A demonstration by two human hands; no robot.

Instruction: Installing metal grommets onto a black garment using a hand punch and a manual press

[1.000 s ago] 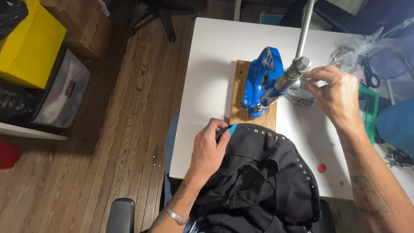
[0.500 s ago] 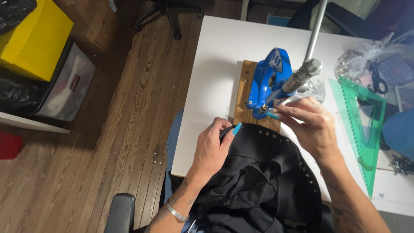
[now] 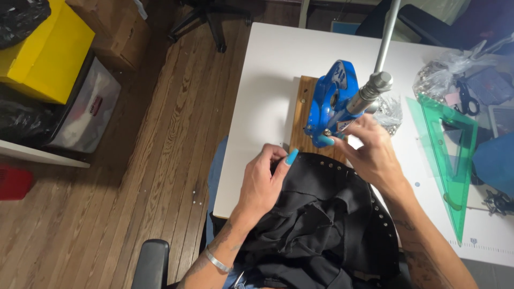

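Note:
A black garment [image 3: 316, 219] with a row of small metal studs along its edge lies bunched at the near side of the white table [image 3: 267, 80]. My left hand [image 3: 262, 182] pinches its top-left edge by the studs. A blue hand press [image 3: 334, 104] with a long grey lever stands on a wooden board [image 3: 306, 115]. My right hand [image 3: 369, 152] reaches to the foot of the press, fingertips at the die. Whether it holds a small part I cannot tell.
A green set square [image 3: 447, 152] lies on the table at right, beside clear bags of metal studs [image 3: 436, 80] and scissors [image 3: 466, 99]. On the wooden floor at left stand a yellow box [image 3: 48, 53] and a grey bin [image 3: 88, 109]. A chair armrest [image 3: 150, 265] is below.
My right hand came from the studs behind the lever down to the press's die over the garment's edge. The left hand stayed on the fabric.

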